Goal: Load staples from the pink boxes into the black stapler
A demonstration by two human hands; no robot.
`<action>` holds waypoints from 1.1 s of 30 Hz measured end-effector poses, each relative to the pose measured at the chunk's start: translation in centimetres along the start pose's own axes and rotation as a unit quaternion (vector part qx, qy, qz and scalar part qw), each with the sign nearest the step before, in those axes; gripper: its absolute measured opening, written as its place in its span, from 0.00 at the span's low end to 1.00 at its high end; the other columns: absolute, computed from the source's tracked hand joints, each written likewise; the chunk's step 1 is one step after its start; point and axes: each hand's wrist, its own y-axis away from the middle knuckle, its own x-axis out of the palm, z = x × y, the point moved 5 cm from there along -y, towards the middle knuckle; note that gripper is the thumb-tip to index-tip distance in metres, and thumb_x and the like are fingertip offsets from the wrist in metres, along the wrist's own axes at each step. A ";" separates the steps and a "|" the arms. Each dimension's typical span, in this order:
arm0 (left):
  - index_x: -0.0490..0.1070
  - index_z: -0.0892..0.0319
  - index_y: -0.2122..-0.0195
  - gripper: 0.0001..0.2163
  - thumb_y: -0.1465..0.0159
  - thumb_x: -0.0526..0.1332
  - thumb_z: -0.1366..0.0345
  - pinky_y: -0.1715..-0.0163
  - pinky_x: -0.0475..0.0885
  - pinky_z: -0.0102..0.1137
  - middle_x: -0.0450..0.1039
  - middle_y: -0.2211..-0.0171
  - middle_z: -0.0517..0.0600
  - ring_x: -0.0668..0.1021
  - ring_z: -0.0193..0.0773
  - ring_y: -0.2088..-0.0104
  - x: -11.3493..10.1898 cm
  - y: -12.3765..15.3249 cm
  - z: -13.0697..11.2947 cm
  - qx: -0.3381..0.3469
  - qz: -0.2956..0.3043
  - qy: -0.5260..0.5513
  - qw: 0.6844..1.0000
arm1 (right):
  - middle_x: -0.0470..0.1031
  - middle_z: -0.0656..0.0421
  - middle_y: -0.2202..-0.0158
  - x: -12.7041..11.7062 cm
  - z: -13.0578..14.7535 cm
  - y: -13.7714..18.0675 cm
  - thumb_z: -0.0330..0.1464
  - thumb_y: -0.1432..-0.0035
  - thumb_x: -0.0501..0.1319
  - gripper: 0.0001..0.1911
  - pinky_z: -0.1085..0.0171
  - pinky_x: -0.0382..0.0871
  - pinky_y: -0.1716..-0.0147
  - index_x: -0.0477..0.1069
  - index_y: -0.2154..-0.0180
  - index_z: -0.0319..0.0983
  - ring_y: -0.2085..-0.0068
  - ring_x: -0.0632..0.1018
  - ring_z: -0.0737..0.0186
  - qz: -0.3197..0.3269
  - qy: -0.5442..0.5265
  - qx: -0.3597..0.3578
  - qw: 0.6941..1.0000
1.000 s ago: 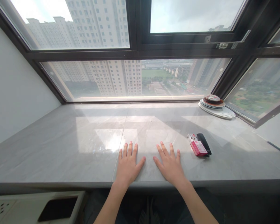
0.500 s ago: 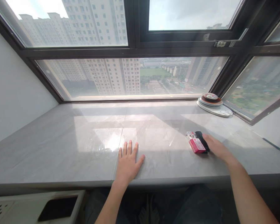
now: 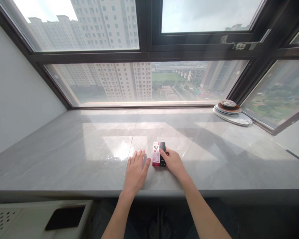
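Note:
My right hand (image 3: 173, 162) grips a black stapler (image 3: 162, 160) from its right side, with the thumb across its top. Against the stapler's left side lies a small red-and-white printed box (image 3: 156, 157). Both are on or just above the grey marble-look sill (image 3: 89, 172); I cannot tell which. My left hand (image 3: 136, 172) rests on the sill just left of the box, fingers stretched out, holding nothing. A narrow gap separates its thumb from the box. My right fingertips are hidden behind the stapler.
A stack of plates (image 3: 228, 108) stands in the back right corner by the window. Dark window frames (image 3: 144, 56) border the sill at the back. Below the front edge at left is a white perforated panel (image 3: 27, 215) with a dark recess.
My right hand has carried the stapler and the box left, from the right part of the sill to beside my left hand. They now point straight away from me. My left hand stays put.

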 end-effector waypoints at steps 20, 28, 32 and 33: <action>0.72 0.51 0.48 0.17 0.33 0.59 0.50 0.60 0.69 0.34 0.71 0.55 0.52 0.78 0.44 0.60 -3.7 -2.1 4.0 -0.135 -0.103 -0.006 0.985 | 0.69 0.62 0.75 -4.2 -2.6 3.2 0.56 0.35 0.56 0.27 0.66 0.59 0.73 0.78 0.60 0.40 0.73 0.67 0.63 -0.090 0.003 0.010 0.996; 0.75 0.54 0.56 0.21 0.33 0.56 0.43 0.62 0.68 0.35 0.74 0.57 0.53 0.76 0.46 0.60 -5.8 -3.8 9.1 -0.189 -0.122 -0.051 0.973 | 0.69 0.61 0.75 -4.3 -2.4 3.1 0.56 0.36 0.57 0.28 0.65 0.60 0.73 0.80 0.59 0.40 0.73 0.68 0.62 -0.098 0.008 0.008 0.995; 0.74 0.55 0.57 0.21 0.35 0.57 0.42 0.60 0.68 0.38 0.74 0.58 0.54 0.76 0.50 0.58 -7.1 -0.7 11.3 -0.212 -0.107 -0.102 0.966 | 0.70 0.61 0.73 -4.1 -2.6 3.1 0.56 0.36 0.58 0.27 0.65 0.61 0.72 0.80 0.56 0.40 0.73 0.69 0.62 -0.098 0.012 0.008 0.995; 0.75 0.54 0.57 0.20 0.35 0.58 0.43 0.59 0.68 0.39 0.74 0.58 0.54 0.75 0.51 0.57 -7.3 0.3 11.7 -0.216 -0.092 -0.112 0.965 | 0.71 0.61 0.73 -4.1 -2.6 3.1 0.55 0.37 0.59 0.27 0.65 0.61 0.72 0.79 0.54 0.41 0.73 0.69 0.62 -0.097 0.014 0.006 0.995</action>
